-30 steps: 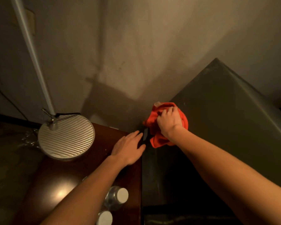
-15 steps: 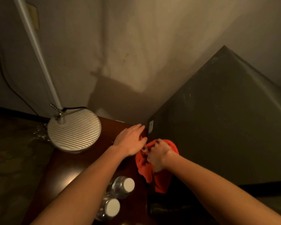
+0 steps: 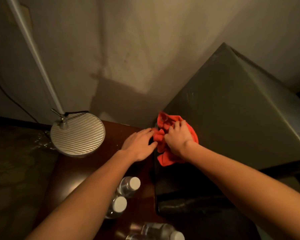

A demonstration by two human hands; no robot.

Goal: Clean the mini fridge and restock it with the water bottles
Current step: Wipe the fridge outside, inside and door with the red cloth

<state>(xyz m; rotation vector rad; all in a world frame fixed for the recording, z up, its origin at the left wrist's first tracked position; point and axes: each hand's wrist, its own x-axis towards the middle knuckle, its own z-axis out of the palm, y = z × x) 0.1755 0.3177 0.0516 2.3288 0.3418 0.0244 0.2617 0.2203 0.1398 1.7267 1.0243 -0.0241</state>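
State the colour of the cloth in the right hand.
Orange-red cloth, clearest in the head view.

The dark mini fridge (image 3: 232,118) stands by the wall, beside the brown tabletop (image 3: 87,168). A crumpled red cloth (image 3: 164,134) lies bunched on its near left corner. Clear water bottles (image 3: 128,186) with white caps stand close together on the tabletop.

Right hand (image 3: 177,139) fingers curled; left hand (image 3: 138,144) flat.
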